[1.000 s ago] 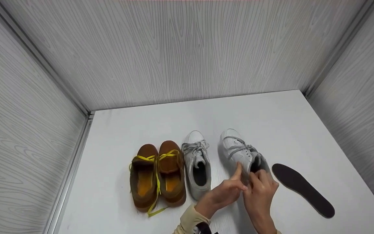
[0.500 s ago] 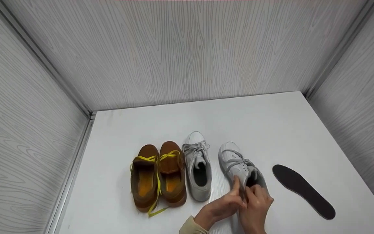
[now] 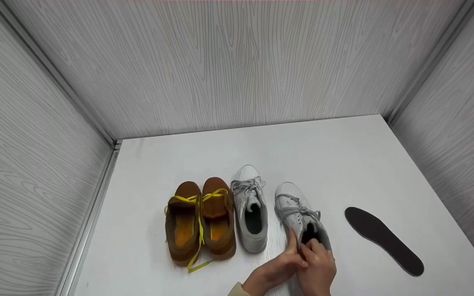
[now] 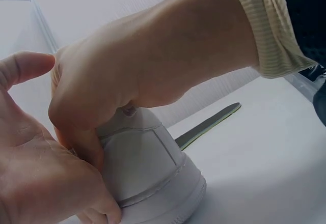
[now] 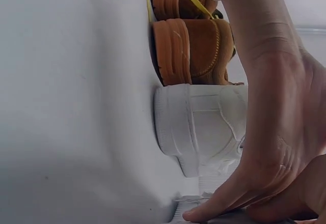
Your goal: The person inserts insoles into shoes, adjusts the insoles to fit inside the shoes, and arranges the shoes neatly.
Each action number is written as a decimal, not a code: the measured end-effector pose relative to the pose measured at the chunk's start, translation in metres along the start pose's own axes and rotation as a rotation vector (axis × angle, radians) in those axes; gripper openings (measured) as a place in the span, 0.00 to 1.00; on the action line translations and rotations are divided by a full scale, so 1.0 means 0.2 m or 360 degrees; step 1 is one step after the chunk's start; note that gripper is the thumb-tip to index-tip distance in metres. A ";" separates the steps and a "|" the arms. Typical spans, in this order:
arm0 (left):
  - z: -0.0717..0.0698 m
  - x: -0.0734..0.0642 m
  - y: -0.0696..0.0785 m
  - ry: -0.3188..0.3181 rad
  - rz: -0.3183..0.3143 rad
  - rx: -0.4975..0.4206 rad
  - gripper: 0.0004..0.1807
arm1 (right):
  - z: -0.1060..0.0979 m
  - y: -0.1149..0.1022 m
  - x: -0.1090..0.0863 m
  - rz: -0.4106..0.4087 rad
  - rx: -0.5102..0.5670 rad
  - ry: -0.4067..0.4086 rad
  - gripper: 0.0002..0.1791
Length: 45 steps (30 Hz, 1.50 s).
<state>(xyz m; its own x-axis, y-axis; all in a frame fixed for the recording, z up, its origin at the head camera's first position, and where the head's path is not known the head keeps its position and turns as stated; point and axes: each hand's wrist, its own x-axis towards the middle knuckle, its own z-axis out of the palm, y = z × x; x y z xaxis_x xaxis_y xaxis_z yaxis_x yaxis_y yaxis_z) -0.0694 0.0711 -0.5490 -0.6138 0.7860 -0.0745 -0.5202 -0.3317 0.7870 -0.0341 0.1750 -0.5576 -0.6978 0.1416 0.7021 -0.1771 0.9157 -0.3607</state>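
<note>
A white sneaker [image 3: 289,205] with grey laces stands toe-away in front of me in the head view. My left hand [image 3: 277,269] holds it at the left side of the heel, one digit stretched along the outer wall. The right hand [image 3: 317,269] has its fingers curled over the collar, tips in the dark opening and hidden. In the left wrist view the sneaker's heel [image 4: 147,178] shows below my right hand, with the left palm [image 4: 41,173] beside it. The right wrist view shows only a sliver of that sneaker [image 5: 186,208] at the bottom.
Left of the hands stands the other white sneaker [image 3: 257,242], beside two brown shoes [image 3: 220,213] with yellow laces. A dark insole [image 3: 385,238] lies flat on the white table [image 3: 179,156] to the right. Wood-grain panels [image 3: 237,65] enclose the back and sides.
Both hands have brought the sneaker nearer to me and slightly left, its heel swinging left. The other shoes and the insole have stayed put.
</note>
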 end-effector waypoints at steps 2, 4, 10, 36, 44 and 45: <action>-0.01 0.00 0.00 -0.0005 0.0004 0.0001 0.65 | 0.01 0.00 0.00 0.0009 -0.0002 -0.0012 0.02; -0.01 0.00 0.00 0.0005 -0.0003 0.0007 0.64 | 0.01 -0.01 0.00 0.0009 -0.0008 -0.0014 0.02; -0.01 0.00 0.00 0.0050 0.0024 -0.0014 0.63 | 0.00 -0.02 0.01 -0.0014 -0.0010 -0.0061 0.05; 0.04 0.13 0.14 0.1129 -0.0020 0.2318 0.19 | -0.13 0.26 0.24 0.0288 0.0265 -0.0472 0.21; 0.06 0.29 0.06 0.1471 -0.0022 0.2753 0.28 | -0.06 0.30 0.28 0.0464 0.0116 -0.0887 0.23; 0.07 0.30 0.05 0.1491 -0.0008 0.2759 0.29 | -0.05 0.30 0.28 0.0449 0.0107 -0.0877 0.21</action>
<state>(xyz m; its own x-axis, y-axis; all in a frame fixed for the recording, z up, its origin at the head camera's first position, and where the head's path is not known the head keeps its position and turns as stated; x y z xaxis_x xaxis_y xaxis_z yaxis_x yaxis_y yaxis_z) -0.1034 0.1215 -0.5376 -0.9840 0.1172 0.1341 0.1614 0.9054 0.3928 -0.0772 0.2421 -0.5328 -0.9765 0.1435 0.1606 0.0357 0.8431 -0.5366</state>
